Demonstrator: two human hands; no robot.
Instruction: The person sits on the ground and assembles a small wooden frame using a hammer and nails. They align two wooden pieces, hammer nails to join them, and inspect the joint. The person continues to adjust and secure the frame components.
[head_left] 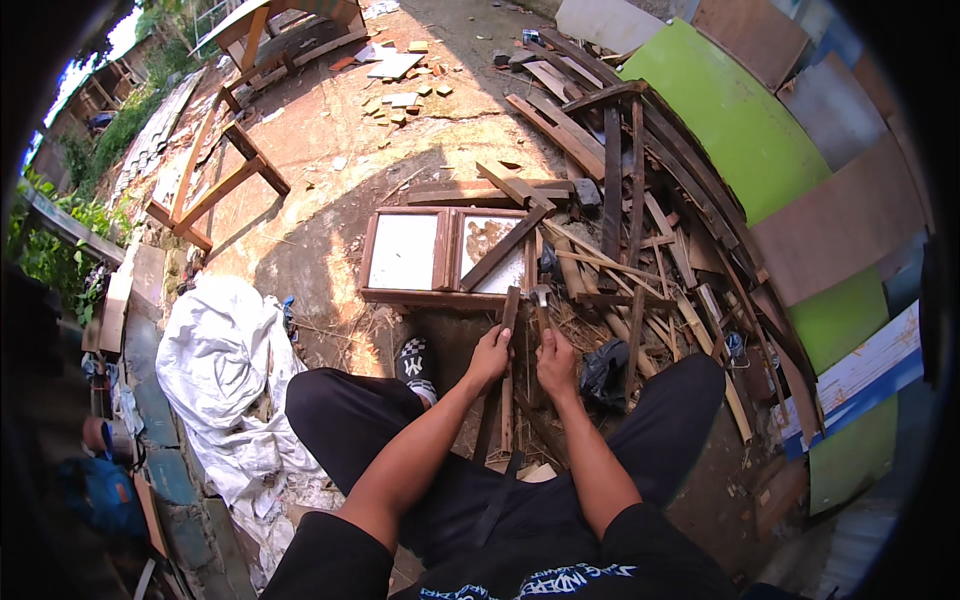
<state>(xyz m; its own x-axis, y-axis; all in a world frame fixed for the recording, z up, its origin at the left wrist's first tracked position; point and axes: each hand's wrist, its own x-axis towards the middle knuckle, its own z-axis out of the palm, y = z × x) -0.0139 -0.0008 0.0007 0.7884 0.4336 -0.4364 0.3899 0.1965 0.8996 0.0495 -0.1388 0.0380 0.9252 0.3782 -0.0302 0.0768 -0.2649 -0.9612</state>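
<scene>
1. An outdoor yard of bare, sunlit ground (330, 150) strewn with wood offcuts; along its far right edge lean green boards (735, 120) and brown panels, and a heap of dark scrap timber (640, 200) lies in front of them.
2. Near the middle of the ground lies a two-pane wooden frame (445, 255) with pale panels; a crumpled white sack (225, 360) lies at the left edge, and a wooden trestle (225, 175) stands farther off.
3. The left hand (489, 358) has its fingers curled tight around an upright wooden strip (508, 375), near the strip's top end.
4. The right hand (556, 362) is closed round the handle of a hammer (541, 300), whose metal head sits just above the knuckles, close beside the strip's top.
5. Both forearms come up from the lower edge between the knees, converging; the hands are just beside each other in front of the frame's near edge.
</scene>
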